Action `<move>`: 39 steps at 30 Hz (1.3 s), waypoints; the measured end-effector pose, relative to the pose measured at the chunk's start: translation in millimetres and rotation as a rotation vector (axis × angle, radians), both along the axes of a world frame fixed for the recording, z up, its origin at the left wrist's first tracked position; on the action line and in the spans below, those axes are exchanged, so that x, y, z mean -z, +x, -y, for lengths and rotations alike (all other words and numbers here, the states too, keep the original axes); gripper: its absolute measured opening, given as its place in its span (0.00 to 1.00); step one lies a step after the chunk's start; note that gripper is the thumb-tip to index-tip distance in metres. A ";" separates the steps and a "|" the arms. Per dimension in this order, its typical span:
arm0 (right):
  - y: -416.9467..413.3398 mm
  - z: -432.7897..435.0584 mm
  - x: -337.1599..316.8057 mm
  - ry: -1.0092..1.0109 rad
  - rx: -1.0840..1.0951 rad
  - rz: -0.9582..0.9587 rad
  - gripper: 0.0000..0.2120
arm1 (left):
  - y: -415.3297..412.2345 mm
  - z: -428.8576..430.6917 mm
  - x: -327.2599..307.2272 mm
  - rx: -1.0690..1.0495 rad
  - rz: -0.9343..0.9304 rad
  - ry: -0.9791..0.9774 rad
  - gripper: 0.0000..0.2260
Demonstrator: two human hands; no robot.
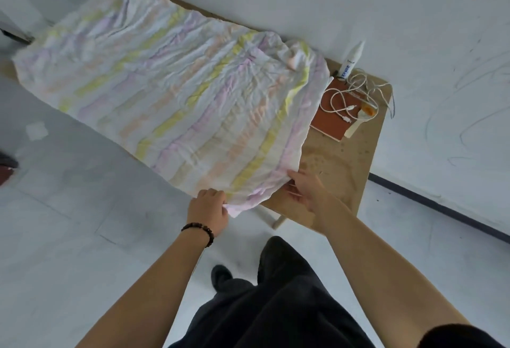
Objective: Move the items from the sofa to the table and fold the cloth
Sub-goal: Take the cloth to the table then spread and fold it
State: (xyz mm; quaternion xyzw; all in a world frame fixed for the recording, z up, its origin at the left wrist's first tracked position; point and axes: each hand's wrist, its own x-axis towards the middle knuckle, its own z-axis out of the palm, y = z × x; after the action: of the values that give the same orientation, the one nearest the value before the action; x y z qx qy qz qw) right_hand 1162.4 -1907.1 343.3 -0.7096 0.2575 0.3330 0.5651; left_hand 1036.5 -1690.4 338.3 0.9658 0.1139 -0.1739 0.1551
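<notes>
A wrinkled white cloth [171, 85] with yellow, pink and orange stripes lies spread along the brown table [342, 165], covering most of it. My left hand [209, 211] pinches the cloth's near corner at the table's front edge. My right hand [306, 190] holds the cloth's near edge a little to the right, fingers tucked under the hem. At the table's right end lie a reddish-brown notebook [331, 118], a tangled white cable [356, 96], a white spray bottle [352, 59] and a small orange and white item [368, 113].
The table stands against a white wall on a pale tiled floor [69, 209]. My dark trousers and a shoe [220, 276] are below the hands. A dark object [7, 165] sits at the left edge.
</notes>
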 end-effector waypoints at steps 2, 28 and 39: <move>5.3 7.7 2.7 -0.055 -0.127 0.025 0.07 | -2.8 12.1 2.0 -0.033 0.000 -0.002 0.08; 234.4 -1.0 -8.3 0.505 0.031 -0.193 0.20 | 44.0 126.0 -23.2 -0.792 0.428 0.194 0.20; 265.9 18.9 -153.1 0.370 0.087 0.598 0.10 | 18.9 103.7 -64.4 -0.740 0.618 0.409 0.13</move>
State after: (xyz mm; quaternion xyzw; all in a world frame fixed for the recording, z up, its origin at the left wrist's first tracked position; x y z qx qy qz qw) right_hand 1428.3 -1926.0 496.3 -0.6496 0.0457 0.1270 0.7482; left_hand 1055.4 -1794.2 402.7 0.8776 0.4283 0.2113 0.0407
